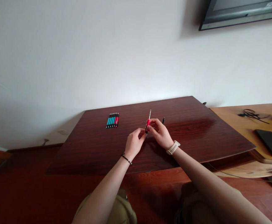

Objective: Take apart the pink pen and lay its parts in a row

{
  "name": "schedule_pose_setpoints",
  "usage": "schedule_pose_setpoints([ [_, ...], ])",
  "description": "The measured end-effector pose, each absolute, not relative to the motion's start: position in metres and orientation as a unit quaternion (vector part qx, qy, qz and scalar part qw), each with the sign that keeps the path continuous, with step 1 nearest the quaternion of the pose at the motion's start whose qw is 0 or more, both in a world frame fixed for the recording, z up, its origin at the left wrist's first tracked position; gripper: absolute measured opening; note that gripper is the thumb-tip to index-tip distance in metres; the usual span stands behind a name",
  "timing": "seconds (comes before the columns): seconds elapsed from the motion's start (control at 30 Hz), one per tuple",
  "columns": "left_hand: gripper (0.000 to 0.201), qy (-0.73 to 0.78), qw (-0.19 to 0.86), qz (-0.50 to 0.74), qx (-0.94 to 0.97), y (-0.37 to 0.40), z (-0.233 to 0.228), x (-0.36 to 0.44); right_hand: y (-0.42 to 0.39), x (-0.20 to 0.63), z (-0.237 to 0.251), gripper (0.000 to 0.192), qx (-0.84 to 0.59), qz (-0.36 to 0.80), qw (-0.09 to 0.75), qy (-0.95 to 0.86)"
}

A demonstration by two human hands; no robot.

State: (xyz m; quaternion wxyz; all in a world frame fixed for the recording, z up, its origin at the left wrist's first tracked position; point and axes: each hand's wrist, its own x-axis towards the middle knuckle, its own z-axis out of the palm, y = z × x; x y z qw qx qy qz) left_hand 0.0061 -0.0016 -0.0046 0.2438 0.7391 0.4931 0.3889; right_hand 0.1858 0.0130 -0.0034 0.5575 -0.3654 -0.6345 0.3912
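My right hand (159,133), with a pale watch on its wrist, pinches a red pen barrel (148,122). A thin light-coloured shaft, seemingly the refill (149,114), sticks up from the top of the barrel. At the pen's black lower end (146,130) the fingers of my left hand (135,142) are closed; a dark bracelet circles that wrist. Just beyond my right hand a small black pen part (163,120) shows, its lower portion hidden by the hand. To the left, several blue and red pens (112,120) lie side by side in a neat row.
The dark wooden table (91,149) stands against a white wall. On its right, a lighter wooden desk (240,124) bears a coiled black cable (252,115) and a flat black device (271,143). A screen (243,18) hangs at upper right.
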Motion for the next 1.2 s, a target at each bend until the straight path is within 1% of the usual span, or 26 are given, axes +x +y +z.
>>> schedule_pose_setpoints([
  [0.17,0.015,0.491,0.201,0.386,0.755,-0.0042,-0.0001,0.0063,0.0116,0.1866,0.0000,0.037,-0.373,0.381,0.550,-0.643],
  [0.43,0.013,0.489,0.204,0.385,0.756,-0.0040,-0.0021,0.0070,0.0134,0.1872,-0.0038,0.034,-0.369,0.376,0.558,-0.641],
  [0.6,0.016,0.507,0.195,0.364,0.757,-0.0040,-0.0018,0.0081,0.0142,0.1875,-0.0066,0.034,-0.357,0.383,0.571,-0.632],
  [0.83,0.015,0.491,0.188,0.393,0.754,-0.0051,-0.0018,0.0077,0.0147,0.1878,-0.0061,0.035,-0.358,0.383,0.572,-0.631],
  [0.97,0.018,0.504,0.176,0.360,0.765,-0.0043,-0.0044,0.0072,0.0147,0.1886,-0.0050,0.036,-0.363,0.376,0.582,-0.623],
  [1.03,0.016,0.512,0.173,0.339,0.770,-0.0035,-0.0056,0.0076,0.0139,0.1887,-0.0046,0.037,-0.365,0.373,0.585,-0.621],
  [1.13,0.011,0.516,0.181,0.336,0.767,-0.0028,-0.0054,0.0086,0.0116,0.1879,-0.0035,0.035,-0.364,0.374,0.572,-0.633],
  [1.2,0.012,0.517,0.183,0.348,0.760,-0.0029,-0.0041,0.0089,0.0099,0.1868,-0.0025,0.032,-0.362,0.374,0.558,-0.646],
])
